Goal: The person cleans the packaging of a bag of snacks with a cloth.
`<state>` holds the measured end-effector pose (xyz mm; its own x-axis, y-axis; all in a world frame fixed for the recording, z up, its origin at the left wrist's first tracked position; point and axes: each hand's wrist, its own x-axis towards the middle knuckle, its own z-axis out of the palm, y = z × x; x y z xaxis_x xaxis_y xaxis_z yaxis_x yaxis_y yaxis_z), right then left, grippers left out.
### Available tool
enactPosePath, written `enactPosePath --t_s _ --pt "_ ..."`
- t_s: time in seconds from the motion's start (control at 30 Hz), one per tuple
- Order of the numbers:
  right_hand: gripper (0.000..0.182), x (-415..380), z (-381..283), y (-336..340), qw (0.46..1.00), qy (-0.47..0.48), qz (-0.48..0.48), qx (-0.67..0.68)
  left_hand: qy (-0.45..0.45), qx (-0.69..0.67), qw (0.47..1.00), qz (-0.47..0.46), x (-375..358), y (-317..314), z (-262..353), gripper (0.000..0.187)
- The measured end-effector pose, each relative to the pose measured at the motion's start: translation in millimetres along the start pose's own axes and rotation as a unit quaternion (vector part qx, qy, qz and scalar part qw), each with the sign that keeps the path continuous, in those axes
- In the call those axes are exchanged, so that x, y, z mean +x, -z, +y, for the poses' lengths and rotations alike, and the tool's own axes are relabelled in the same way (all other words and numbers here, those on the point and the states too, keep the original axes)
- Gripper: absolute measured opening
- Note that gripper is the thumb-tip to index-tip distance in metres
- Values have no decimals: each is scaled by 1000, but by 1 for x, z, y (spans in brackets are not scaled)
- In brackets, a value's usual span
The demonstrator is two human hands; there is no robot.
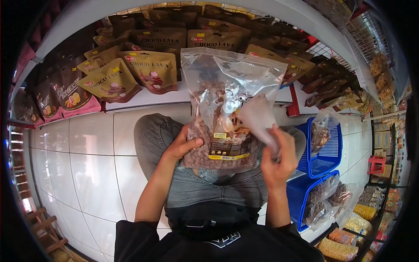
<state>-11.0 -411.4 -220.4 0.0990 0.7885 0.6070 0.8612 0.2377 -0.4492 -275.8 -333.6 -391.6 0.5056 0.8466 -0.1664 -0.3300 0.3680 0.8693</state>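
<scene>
A large clear bag (200,150) of brown pieces with a printed label stands upright over my lap. My left hand (185,142) is closed on its left edge, thumb across the front. On the right, my right hand (279,157) pinches a whitish, thin cloth-like piece (260,122), which lies against the front of the bag and is partly blurred. The top of the bag is flat and holds no brown pieces.
Choco Lava pouches (152,72) line the shelf (152,99) ahead. Two blue baskets (334,163) with clear bags stand at my right, near a red stool (376,165). Packaged snacks (338,249) are at the lower right, a wooden rack (46,227) at the lower left.
</scene>
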Motion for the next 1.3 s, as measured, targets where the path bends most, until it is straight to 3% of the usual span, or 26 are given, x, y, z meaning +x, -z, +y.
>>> enactPosePath --t_s 0.17,0.27,0.6,0.73,0.77,0.87,0.93,1.07,1.23,1.3 --pt "47 -19 -1 -8 982 131 -132 24 8 14 1000 11 -1 3 -6 102" --pt "43 -11 -2 -15 972 180 -149 -5 -12 -2 1000 -9 2 1 -2 101" --pt "57 -39 -15 6 960 122 -251 7 16 13 1000 -15 -3 -6 13 99" --pt "64 -71 -11 17 945 79 -298 110 10 10 1000 -13 -2 -5 11 102" --pt "70 -87 -3 18 936 34 -297 184 12 6 1000 -13 -1 -5 12 102" --pt "69 -128 17 26 951 -76 -109 278 37 31 999 19 -2 2 0 104" --pt "74 -99 7 40 958 -205 -11 198 18 10 1000 8 -2 2 -3 105" --pt "72 -26 1 61 913 -326 54 239 -1 -10 999 -31 2 -4 8 104" --pt "80 0 17 62 986 -145 82 -13 0 -2 1000 -21 0 0 3 101" --pt "80 3 6 50 990 -131 43 -1 6 -6 1000 -18 0 1 0 101"
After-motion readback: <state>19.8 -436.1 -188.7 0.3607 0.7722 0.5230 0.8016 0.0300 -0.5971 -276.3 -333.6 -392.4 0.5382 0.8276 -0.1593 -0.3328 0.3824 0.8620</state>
